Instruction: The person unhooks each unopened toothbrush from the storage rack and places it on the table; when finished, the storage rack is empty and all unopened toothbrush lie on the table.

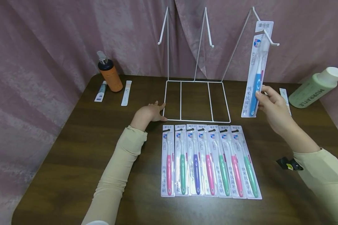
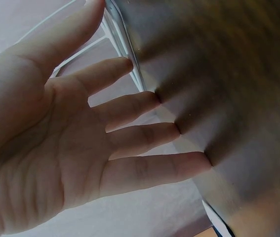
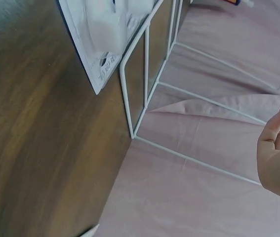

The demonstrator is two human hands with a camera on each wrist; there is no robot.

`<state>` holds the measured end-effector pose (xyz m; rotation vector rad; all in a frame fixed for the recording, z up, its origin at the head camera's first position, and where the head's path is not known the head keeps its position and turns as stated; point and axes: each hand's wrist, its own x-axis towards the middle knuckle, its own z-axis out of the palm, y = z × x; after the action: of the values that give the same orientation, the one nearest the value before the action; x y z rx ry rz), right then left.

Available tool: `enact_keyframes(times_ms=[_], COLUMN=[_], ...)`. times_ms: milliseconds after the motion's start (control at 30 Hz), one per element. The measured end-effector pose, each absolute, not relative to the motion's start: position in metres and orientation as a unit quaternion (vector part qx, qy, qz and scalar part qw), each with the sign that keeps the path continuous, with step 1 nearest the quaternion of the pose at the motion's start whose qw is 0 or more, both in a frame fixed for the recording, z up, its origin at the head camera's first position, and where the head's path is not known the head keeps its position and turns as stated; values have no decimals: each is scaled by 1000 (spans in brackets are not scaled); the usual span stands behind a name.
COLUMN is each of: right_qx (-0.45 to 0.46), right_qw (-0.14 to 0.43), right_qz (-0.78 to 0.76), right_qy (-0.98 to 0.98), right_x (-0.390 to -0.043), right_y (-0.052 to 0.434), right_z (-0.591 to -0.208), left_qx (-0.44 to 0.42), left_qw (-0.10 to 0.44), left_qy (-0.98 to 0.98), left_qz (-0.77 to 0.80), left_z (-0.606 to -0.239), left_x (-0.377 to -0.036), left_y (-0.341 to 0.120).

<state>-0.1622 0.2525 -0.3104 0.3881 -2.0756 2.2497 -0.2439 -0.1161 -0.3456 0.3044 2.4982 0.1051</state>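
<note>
My right hand [image 1: 276, 111] pinches the lower part of a packaged blue toothbrush [image 1: 257, 82] between thumb and fingers. The pack stands nearly upright, and the right-hand hook [image 1: 271, 39] of a white wire rack [image 1: 198, 120] passes through the hole near its top. At the rack's left side, my left hand [image 1: 148, 115] touches the base wire, thumb at the front corner. Straight, spread fingers with tips on the table show in the left wrist view. In front of the rack lies a row of several packaged toothbrushes [image 1: 209, 162] with pink, green and purple handles.
An orange pump bottle [image 1: 111, 76], a small tube [image 1: 100, 91] and a white sachet [image 1: 126, 93] are at the back left. At the back right stand a green bottle [image 1: 312, 90] and another white sachet [image 1: 285, 99]. A pink curtain [image 1: 73, 37] hangs behind the rack.
</note>
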Motion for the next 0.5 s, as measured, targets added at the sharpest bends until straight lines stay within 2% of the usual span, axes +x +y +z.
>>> enact_keyframes(times_ms=[500], right_qx=[171], right_qw=[21], right_qz=[695], right_qy=[-698], right_x=[-105], right_y=[271], right_z=[-297], left_qx=[110], left_qw=[308], left_qy=[944], left_qz=[45], left_z=[-345], left_x=[-243], left_y=[-117])
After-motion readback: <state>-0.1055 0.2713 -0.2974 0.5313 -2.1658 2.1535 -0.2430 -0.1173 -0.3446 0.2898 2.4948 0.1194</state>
